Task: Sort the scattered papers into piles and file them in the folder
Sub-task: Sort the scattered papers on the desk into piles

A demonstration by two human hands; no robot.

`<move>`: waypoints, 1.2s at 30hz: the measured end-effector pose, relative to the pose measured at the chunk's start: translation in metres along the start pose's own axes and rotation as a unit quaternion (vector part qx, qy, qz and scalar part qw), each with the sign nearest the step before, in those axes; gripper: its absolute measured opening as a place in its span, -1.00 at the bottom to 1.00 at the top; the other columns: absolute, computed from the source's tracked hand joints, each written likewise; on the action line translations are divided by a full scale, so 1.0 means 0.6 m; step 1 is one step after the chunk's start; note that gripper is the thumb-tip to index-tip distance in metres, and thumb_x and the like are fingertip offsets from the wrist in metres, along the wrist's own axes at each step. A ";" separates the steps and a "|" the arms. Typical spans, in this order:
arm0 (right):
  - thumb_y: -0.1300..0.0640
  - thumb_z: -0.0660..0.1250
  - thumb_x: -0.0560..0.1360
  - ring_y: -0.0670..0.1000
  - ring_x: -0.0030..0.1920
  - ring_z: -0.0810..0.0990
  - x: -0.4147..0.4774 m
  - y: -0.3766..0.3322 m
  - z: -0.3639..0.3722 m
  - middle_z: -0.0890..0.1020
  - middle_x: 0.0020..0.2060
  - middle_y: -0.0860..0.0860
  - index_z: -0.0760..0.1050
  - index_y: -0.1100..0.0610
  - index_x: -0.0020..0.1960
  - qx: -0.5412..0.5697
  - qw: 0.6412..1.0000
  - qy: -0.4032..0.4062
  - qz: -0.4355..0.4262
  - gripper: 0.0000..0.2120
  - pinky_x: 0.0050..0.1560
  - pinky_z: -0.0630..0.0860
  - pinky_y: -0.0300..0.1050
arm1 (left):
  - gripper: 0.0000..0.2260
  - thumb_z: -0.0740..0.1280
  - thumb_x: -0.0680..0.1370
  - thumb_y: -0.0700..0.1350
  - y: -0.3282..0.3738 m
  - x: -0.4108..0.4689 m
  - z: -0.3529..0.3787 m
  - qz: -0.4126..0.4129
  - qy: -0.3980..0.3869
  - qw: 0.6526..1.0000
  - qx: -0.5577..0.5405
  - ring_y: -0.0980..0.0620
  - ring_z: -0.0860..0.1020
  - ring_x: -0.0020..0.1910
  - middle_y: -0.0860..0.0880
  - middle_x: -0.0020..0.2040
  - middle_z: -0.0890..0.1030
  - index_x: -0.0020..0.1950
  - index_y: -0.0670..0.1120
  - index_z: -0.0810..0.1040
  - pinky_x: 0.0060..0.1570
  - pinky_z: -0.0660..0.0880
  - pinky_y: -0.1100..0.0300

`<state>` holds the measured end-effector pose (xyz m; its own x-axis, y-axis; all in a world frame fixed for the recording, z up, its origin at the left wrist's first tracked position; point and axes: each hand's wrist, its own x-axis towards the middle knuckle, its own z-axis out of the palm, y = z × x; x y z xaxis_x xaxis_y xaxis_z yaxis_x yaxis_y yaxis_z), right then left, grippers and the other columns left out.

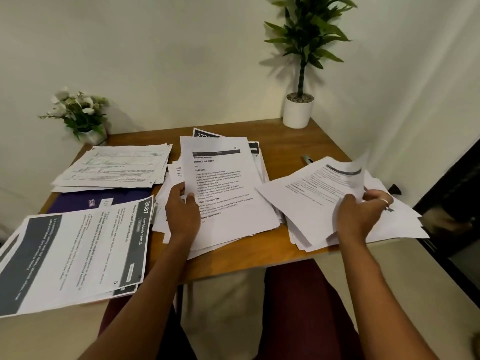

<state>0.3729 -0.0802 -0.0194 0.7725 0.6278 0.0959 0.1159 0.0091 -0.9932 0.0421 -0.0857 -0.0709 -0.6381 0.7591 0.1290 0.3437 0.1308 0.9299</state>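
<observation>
Wooden surface: what crowds it?

Paper heaps nearly all over. A white-potted plant stands in the far right corner, flowers far left, and a pen lies behind the right pile.

And the middle pile?

Its long axis runs away from the person, headings at the far end. The left hand pinches the left edge of the top sheet. The right hand grips curling sheets over the right pile.

The folder?

Purple, flat at left, with two stacks lying across it. What it holds, I cannot tell.
</observation>
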 end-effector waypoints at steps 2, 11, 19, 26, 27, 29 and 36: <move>0.45 0.28 0.50 0.06 0.12 0.51 -0.009 0.008 -0.010 0.43 0.25 0.14 0.31 0.20 0.22 -0.048 0.998 0.035 -0.022 -0.64 -0.31 0.38 -0.58 | -0.71 0.28 0.68 -0.13 -0.002 0.000 0.000 0.000 -0.003 1.000 -0.003 -0.08 0.56 0.30 0.00 0.37 0.55 0.40 0.01 0.47 0.24 0.58 -0.15; 0.33 0.53 0.35 0.21 0.61 0.02 -0.028 0.024 0.016 0.17 0.58 0.12 0.46 0.03 0.31 -0.347 0.911 -0.025 -0.220 -0.40 0.49 0.01 0.26 | -0.73 0.28 0.68 -0.13 -0.005 0.001 -0.001 0.007 0.000 1.000 -0.005 -0.06 0.57 0.27 0.00 0.34 0.56 0.38 0.01 0.47 0.22 0.59 -0.11; -0.06 0.32 0.61 0.16 0.60 0.15 -0.046 0.024 0.088 0.26 0.59 0.08 0.42 0.04 0.47 -0.489 0.803 -0.274 -0.203 -0.54 0.58 -0.02 0.28 | -0.70 0.27 0.68 -0.15 0.001 0.000 -0.003 0.005 0.001 1.000 -0.008 -0.06 0.55 0.29 -0.03 0.36 0.55 0.42 -0.03 0.46 0.26 0.56 -0.09; -0.12 0.23 0.62 0.16 0.50 0.34 -0.054 0.040 0.093 0.40 0.49 0.08 0.41 0.07 0.43 -0.513 0.790 -0.283 -0.178 -0.55 0.52 0.22 0.26 | -0.71 0.27 0.69 -0.12 0.005 -0.001 -0.005 0.018 0.006 1.000 0.001 -0.03 0.56 0.27 -0.03 0.33 0.57 0.41 -0.06 0.48 0.23 0.54 0.04; -0.08 0.28 0.61 0.16 0.48 0.36 -0.057 0.035 0.094 0.42 0.48 0.09 0.44 0.08 0.42 -0.491 0.807 -0.278 -0.176 -0.57 0.52 0.24 0.23 | -0.72 0.27 0.69 -0.10 0.003 0.000 -0.005 0.021 0.007 1.000 -0.003 -0.02 0.56 0.25 -0.03 0.32 0.58 0.41 -0.06 0.49 0.22 0.55 0.05; 0.02 0.38 0.58 0.14 0.43 0.43 -0.066 0.020 0.100 0.47 0.44 0.08 0.49 0.08 0.39 -0.403 0.861 -0.262 -0.168 -0.60 0.48 0.33 0.15 | -0.73 0.25 0.70 -0.02 -0.001 0.001 -0.005 0.028 0.004 0.999 -0.017 0.00 0.60 0.20 -0.01 0.27 0.61 0.36 -0.05 0.51 0.16 0.60 0.07; -0.01 0.44 0.57 0.10 0.47 0.42 -0.099 -0.034 0.158 0.40 0.52 -0.02 0.30 -0.04 0.55 -0.147 0.900 -0.396 -0.106 -0.39 0.34 0.42 0.01 | -0.83 0.18 0.71 -0.02 0.005 -0.005 -0.013 0.030 -0.020 0.998 -0.056 0.00 0.66 0.07 -0.02 0.27 0.60 0.25 -0.01 0.48 -0.07 0.70 0.05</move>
<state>0.2654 -0.0440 -0.0113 0.0392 0.9952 0.0894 0.4590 0.0615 -0.8863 0.0396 -0.0924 -0.0656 -0.5906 0.7881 0.1733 0.2989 0.0142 0.9542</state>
